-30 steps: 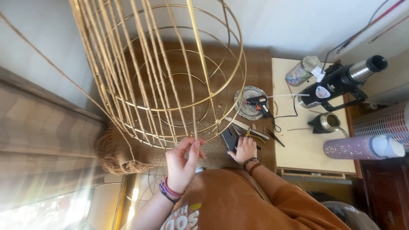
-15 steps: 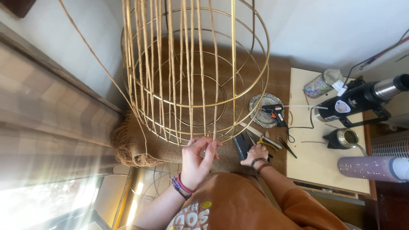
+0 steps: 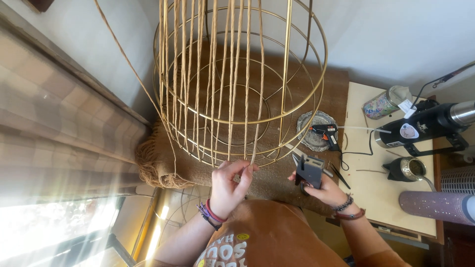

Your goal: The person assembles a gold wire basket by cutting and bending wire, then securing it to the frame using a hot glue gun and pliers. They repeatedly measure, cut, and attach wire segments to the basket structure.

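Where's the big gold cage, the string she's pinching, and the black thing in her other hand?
gold wire cage (image 3: 324, 74): head view, on its ring.
tan cord (image 3: 258, 123): head view, mid-strand.
black tool (image 3: 309, 174): head view, its body.

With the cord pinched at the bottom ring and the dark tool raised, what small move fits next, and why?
Probably bring the right hand with its dark tool across to the bottom ring, where the left hand pinches the cord end; the two are apart.

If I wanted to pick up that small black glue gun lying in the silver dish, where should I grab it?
Probably by its black handle, coming down from above. The glue gun lies flat on its side in the silver dish, so the handle faces up and is free. Keep away from the orange nozzle end, and mind the cord trailing off to the right across the table.
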